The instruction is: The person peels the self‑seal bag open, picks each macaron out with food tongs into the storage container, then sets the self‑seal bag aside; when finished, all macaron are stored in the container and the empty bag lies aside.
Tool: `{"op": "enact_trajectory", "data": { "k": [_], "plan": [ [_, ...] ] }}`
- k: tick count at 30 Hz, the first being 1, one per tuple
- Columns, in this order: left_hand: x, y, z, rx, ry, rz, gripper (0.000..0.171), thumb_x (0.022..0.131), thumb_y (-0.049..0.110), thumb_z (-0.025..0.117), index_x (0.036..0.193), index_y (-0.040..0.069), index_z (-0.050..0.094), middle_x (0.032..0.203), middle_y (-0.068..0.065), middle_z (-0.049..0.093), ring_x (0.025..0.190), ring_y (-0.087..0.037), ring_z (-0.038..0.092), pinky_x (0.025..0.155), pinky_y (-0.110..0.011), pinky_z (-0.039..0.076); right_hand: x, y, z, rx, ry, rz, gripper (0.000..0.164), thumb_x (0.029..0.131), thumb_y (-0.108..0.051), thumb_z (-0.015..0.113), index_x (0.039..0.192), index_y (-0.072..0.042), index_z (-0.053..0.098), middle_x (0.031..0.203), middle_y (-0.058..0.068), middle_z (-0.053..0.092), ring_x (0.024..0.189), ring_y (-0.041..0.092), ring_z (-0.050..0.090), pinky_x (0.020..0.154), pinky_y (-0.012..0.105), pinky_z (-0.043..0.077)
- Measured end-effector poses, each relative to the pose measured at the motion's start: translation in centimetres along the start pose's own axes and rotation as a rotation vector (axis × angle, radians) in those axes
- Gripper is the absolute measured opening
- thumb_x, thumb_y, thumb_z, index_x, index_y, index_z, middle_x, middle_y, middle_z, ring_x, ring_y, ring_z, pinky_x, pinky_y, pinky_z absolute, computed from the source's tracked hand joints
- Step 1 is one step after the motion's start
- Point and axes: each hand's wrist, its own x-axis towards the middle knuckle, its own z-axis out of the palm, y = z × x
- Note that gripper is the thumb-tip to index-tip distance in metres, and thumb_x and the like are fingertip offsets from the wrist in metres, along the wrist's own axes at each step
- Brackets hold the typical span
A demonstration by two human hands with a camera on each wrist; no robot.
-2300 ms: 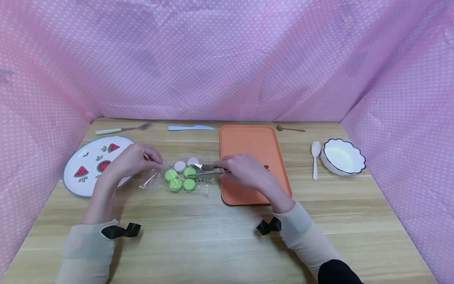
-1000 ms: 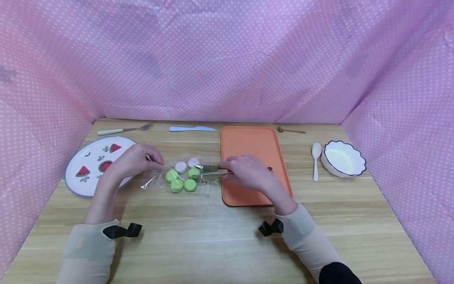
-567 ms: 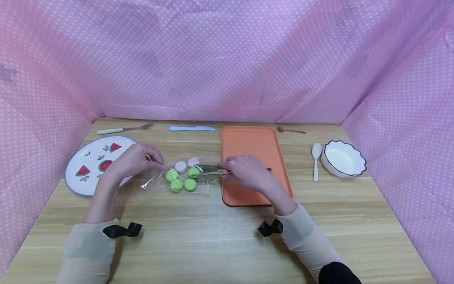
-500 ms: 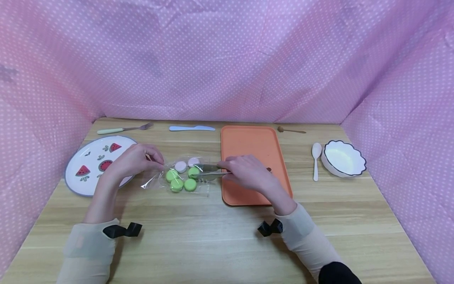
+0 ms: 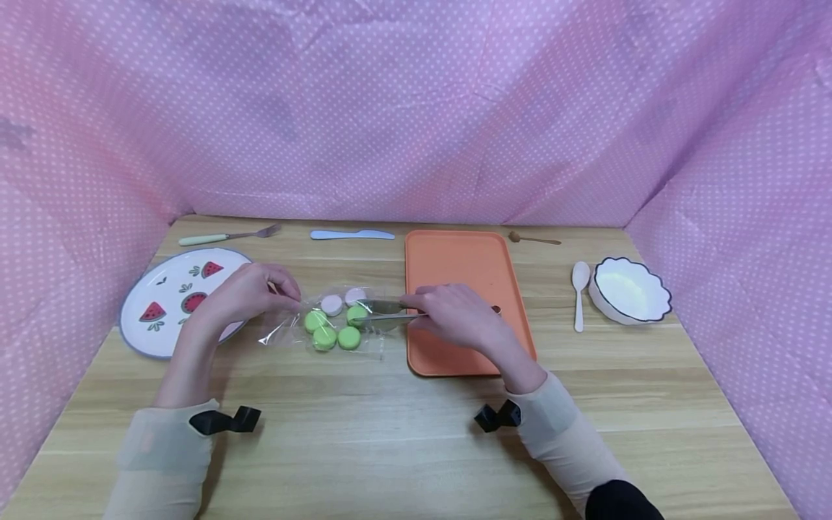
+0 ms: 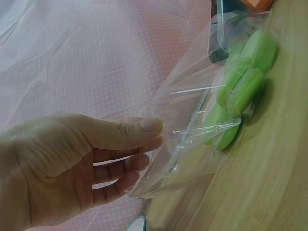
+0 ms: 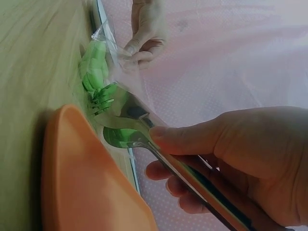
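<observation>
We look down on a pale wood-grain tabletop (image 5: 364,419) and a person's two hands. The left hand (image 5: 250,296) pinches one end of a clear plastic bag (image 5: 282,331) between thumb and fingers. The bag lies between both hands, with four round green macarons (image 5: 349,338) and two round pale-pink macarons (image 5: 331,305) inside. The right hand (image 5: 451,314), above an orange rectangular tray (image 5: 455,256), holds shiny metal tongs (image 5: 383,307). Their tips reach one green macaron; we cannot tell whether they grip it. Beyond the tray stands a white scalloped bowl (image 5: 628,290).
</observation>
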Motion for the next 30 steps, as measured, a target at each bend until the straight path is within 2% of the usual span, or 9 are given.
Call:
{"op": "enact_trajectory", "data": {
  "k": [5,11,18,22,30],
  "plan": [
    [0.1,0.1,-0.1,-0.004,-0.003,-0.004,0.01,0.074,0.034,0.079,0.074,0.029,0.071,0.083,0.011,0.069,0.081,-0.011,0.058,0.072,-0.023,0.041,-0.9,1.3,-0.6,0.057,0.037,0.021,0.022,0.087,-0.033,0.067,0.109,-0.031,0.063,0.076,-0.016,0.052,0.062,0.005,0.048,0.057,0.025,0.04],
    [0.1,0.1,-0.2,-0.002,-0.002,-0.005,0.009,0.075,0.031,0.079,0.074,0.028,0.071,0.083,0.011,0.069,0.081,-0.011,0.058,0.072,-0.023,0.041,-2.6,4.1,-1.3,0.088,0.064,0.056,0.032,0.088,-0.028,0.067,0.119,-0.028,0.062,0.084,-0.013,0.058,0.067,0.007,0.052,0.062,0.027,0.044],
    [0.1,0.0,-0.2,-0.021,-0.002,-0.002,0.008,0.075,0.028,0.079,0.074,0.027,0.071,0.083,0.01,0.069,0.08,-0.011,0.058,0.072,-0.023,0.042,-3.9,7.3,-2.3,0.18,0.043,0.134,0.035,0.09,-0.026,0.064,0.124,-0.021,0.06,0.104,-0.003,0.067,0.091,0.014,0.062,0.078,0.037,0.05],
    [0.1,-0.1,-0.1,-0.039,-0.008,0.004,0.007,0.075,0.027,0.079,0.074,0.026,0.072,0.083,0.01,0.069,0.081,-0.011,0.058,0.072,-0.023,0.043,-4.4,8.9,-2.6,0.148,0.049,0.161,0.034,0.09,-0.028,0.063,0.123,-0.02,0.06,0.11,0.0,0.068,0.097,0.017,0.064,0.08,0.04,0.05],
    [-0.3,-0.2,-0.1,-0.031,-0.005,0.01,0.007,0.076,0.026,0.079,0.075,0.025,0.072,0.083,0.011,0.068,0.081,-0.011,0.058,0.072,-0.023,0.043,-3.8,11.0,-2.6,0.059,0.076,0.247,0.024,0.086,-0.027,0.068,0.108,-0.022,0.063,0.093,-0.006,0.067,0.076,0.014,0.058,0.064,0.035,0.045]
  ]
}}
